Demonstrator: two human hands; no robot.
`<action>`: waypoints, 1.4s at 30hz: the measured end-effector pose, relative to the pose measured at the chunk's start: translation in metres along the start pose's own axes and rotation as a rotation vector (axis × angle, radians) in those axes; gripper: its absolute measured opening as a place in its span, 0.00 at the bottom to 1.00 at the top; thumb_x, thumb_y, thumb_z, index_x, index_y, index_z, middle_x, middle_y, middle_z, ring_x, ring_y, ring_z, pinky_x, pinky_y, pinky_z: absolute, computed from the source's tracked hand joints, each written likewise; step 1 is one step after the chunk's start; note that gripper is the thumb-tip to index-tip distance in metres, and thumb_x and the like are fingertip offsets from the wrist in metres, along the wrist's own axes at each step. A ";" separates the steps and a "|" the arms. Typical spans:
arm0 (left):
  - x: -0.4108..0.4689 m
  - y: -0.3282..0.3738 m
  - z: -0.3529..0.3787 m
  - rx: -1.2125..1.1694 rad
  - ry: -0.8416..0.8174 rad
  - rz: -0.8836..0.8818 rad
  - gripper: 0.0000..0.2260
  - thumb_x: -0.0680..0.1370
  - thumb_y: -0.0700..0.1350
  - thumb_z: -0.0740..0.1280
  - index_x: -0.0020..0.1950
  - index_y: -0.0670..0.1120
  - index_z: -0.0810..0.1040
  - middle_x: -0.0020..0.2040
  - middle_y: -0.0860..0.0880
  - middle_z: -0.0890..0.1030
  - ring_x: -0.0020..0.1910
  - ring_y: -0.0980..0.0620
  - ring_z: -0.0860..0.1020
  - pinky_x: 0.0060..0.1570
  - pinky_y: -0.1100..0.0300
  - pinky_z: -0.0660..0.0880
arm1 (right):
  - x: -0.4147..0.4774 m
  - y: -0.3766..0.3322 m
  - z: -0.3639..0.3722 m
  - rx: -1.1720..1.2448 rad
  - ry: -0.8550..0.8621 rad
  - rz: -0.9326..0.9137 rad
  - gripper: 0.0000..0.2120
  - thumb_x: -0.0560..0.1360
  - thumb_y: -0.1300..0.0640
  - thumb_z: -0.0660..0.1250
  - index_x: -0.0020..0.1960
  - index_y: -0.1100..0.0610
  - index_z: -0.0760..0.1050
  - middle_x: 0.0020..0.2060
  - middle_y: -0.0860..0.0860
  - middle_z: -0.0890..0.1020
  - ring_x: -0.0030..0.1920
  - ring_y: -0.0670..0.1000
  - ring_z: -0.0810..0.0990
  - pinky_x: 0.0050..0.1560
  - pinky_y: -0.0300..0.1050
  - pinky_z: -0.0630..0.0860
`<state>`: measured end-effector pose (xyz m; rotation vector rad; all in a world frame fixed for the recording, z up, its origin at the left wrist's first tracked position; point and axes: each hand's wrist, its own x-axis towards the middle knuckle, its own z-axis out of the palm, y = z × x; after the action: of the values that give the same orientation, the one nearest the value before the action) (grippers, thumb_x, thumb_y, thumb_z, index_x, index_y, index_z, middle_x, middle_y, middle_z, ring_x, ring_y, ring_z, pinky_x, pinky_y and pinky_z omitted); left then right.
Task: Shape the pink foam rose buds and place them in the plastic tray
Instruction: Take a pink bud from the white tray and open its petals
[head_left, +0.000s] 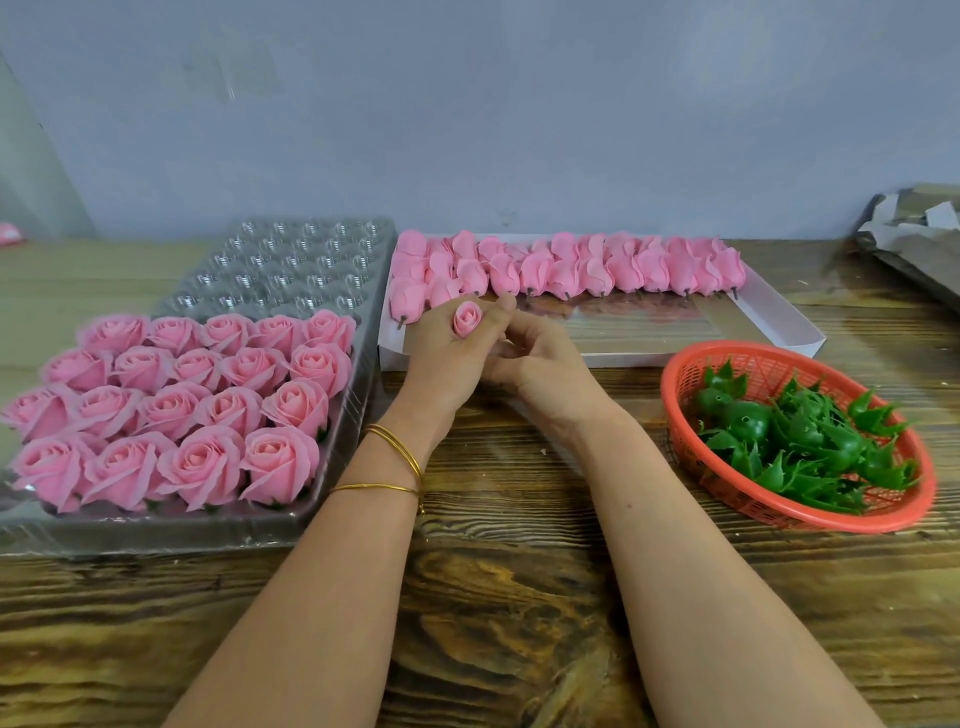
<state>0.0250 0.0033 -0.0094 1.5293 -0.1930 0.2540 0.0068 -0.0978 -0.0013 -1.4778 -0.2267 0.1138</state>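
Observation:
My left hand (452, 358) grips a small pink foam rose bud (467, 318), its swirled top facing up between thumb and fingers. My right hand (540, 364) is curled against the left hand from the right; what its fingertips touch is hidden. On the left lies a clear plastic tray (311, 249) with several opened pink roses (171, 405) filling its near rows, while the far cups stand bare. A white flat box (769, 317) behind my hands holds a row of several closed pink buds (597, 267) along its far side.
A red mesh basket (691, 374) with several green plastic calyxes (810, 441) sits at the right. Grey crumpled packaging (914, 228) lies at the far right corner. The wooden table (493, 597) runs to a grey wall behind.

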 end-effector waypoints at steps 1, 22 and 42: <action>0.000 0.001 0.000 0.000 0.001 0.002 0.16 0.68 0.61 0.70 0.38 0.48 0.81 0.36 0.46 0.80 0.39 0.49 0.78 0.46 0.44 0.78 | 0.000 0.001 0.000 0.002 0.000 -0.001 0.22 0.71 0.79 0.63 0.63 0.68 0.74 0.54 0.69 0.80 0.57 0.63 0.80 0.67 0.66 0.70; 0.000 0.002 -0.001 -0.027 0.010 -0.010 0.06 0.70 0.54 0.72 0.34 0.54 0.83 0.33 0.52 0.82 0.37 0.52 0.79 0.43 0.54 0.77 | -0.002 -0.001 -0.002 -0.019 0.010 -0.026 0.21 0.71 0.78 0.63 0.62 0.67 0.75 0.54 0.71 0.80 0.57 0.67 0.79 0.66 0.64 0.72; 0.001 -0.004 -0.002 0.051 -0.002 0.018 0.05 0.74 0.46 0.72 0.39 0.52 0.81 0.32 0.52 0.82 0.35 0.56 0.80 0.39 0.60 0.77 | 0.000 0.003 -0.004 0.030 -0.025 -0.068 0.19 0.70 0.79 0.65 0.53 0.59 0.79 0.49 0.57 0.83 0.53 0.52 0.82 0.62 0.49 0.77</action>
<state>0.0266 0.0056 -0.0129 1.5795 -0.2035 0.2734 0.0075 -0.1019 -0.0042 -1.4383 -0.2939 0.0808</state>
